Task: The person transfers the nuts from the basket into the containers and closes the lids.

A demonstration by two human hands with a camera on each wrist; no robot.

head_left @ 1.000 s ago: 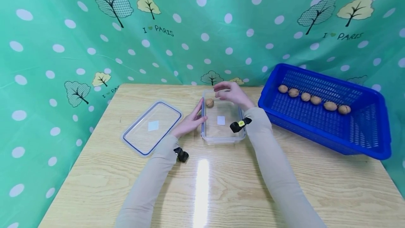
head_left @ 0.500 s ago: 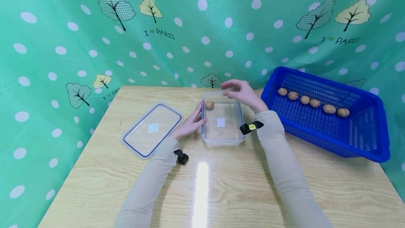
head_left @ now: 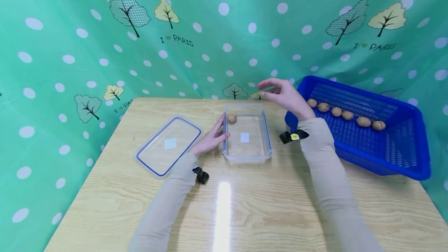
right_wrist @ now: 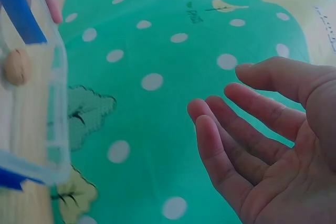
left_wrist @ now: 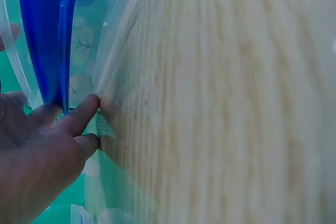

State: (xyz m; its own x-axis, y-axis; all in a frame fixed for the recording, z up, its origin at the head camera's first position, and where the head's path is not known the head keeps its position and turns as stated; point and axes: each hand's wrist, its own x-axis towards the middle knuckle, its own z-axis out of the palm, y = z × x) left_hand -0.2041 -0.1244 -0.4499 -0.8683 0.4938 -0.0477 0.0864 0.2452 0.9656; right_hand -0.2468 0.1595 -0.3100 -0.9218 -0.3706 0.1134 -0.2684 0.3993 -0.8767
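A clear plastic food container point(head_left: 246, 159) stands on the table with one walnut point(head_left: 231, 118) in its far left corner. My left hand point(head_left: 209, 140) lies along the container's left wall, fingers extended and thumb at the rim. In the left wrist view its fingertips point(left_wrist: 93, 100) touch down by the tabletop. My right hand point(head_left: 285, 95) is raised between the container and the blue basket point(head_left: 381, 166). Its fingers are loosely bent and hold nothing, as the right wrist view shows. Several walnuts point(head_left: 347, 115) form a row in the basket.
A clear lid point(head_left: 170, 162) with a blue seal lies on the table point(head_left: 273, 213) left of the container. Behind the table hangs a green dotted cloth point(head_left: 210, 22). The basket covers the table's right rear corner.
My right hand has moved right and up, from over the container to near the basket's left end. The left hand stays at the container, and the walnut inside has kept its place.
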